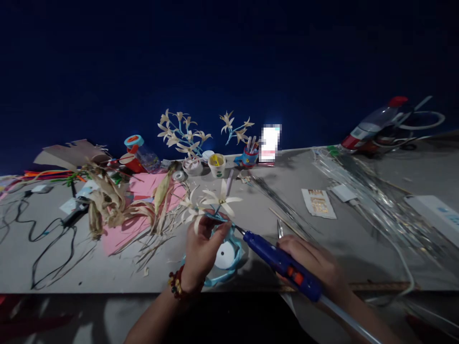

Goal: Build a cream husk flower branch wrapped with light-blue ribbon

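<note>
My left hand (204, 251), with a bead bracelet on the wrist, pinches the blue-wrapped stem of a cream husk flower (215, 199) above a roll of blue ribbon tape (226, 260). My right hand (315, 267) grips a blue glue gun (283, 263) with an orange trigger. Its nozzle tip points left and sits right at the flower stem beside my left fingers. A clear glue stick runs out of the gun's back toward the lower right.
Dried corn husks (107, 203) and pink paper (143, 200) lie at left, with black cables (46, 239) beyond. Finished flower branches (181, 134), cups (217, 165) and a lit phone (269, 142) stand at the back. Scissors (279, 229), wires, clear wrap (380, 200) and a plastic bottle (375, 122) are at right.
</note>
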The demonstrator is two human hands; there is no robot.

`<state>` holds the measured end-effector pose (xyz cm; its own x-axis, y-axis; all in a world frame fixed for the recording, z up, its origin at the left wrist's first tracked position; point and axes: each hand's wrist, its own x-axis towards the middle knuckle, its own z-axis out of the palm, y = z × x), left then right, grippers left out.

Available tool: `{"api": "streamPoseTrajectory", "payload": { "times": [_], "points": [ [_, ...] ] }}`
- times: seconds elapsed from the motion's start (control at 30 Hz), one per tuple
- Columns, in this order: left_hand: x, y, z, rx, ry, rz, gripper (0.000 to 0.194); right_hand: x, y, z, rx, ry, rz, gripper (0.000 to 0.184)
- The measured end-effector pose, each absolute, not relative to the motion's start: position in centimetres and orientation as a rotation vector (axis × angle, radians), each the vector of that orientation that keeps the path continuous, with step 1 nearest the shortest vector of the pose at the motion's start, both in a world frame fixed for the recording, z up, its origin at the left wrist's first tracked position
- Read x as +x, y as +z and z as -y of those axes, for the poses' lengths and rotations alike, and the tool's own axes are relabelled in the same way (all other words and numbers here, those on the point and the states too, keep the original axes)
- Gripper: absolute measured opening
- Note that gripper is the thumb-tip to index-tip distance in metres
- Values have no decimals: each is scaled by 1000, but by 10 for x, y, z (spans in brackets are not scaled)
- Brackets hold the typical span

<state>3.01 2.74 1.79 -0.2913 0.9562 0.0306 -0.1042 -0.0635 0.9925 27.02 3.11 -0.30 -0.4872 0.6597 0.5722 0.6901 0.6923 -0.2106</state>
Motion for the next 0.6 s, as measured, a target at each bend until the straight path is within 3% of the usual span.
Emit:
{"api": "streamPoseTrajectory", "payload": {
  "times": [0.33, 0.6],
  "points": [
    [28, 18, -30, 996, 1576, -1332, 16, 278, -5, -30, -973, -17, 2194, 23],
    [25, 12, -29, 880, 1561, -1488, 29, 323, -11, -32, -1108, 16, 2152, 34]
  ]
}}
